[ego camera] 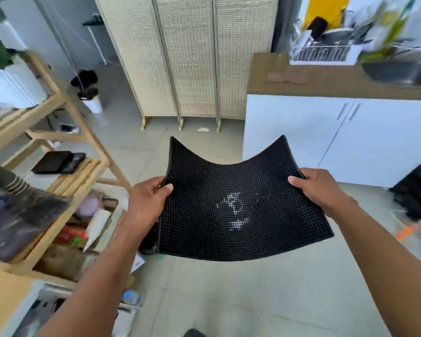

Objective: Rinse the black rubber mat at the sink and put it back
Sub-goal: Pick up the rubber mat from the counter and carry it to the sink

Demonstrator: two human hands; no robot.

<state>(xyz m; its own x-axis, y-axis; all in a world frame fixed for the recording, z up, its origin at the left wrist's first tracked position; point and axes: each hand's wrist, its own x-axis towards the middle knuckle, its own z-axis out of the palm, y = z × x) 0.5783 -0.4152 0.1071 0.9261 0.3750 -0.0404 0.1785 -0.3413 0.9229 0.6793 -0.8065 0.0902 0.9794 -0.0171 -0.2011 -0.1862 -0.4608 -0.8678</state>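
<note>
The black rubber mat has a studded grid surface with a whitish stain near its middle. It is held flat in the air above the floor and sags in the centre. My left hand grips its left edge, thumb on top. My right hand grips its right edge, thumb on top as well. The sink is set into the brown counter at the upper right, well beyond the mat.
A wooden shelf unit full of items stands at the left. A woven folding screen is straight ahead. White cabinets carry the counter, with a dish rack on top. Grey tiled floor lies below.
</note>
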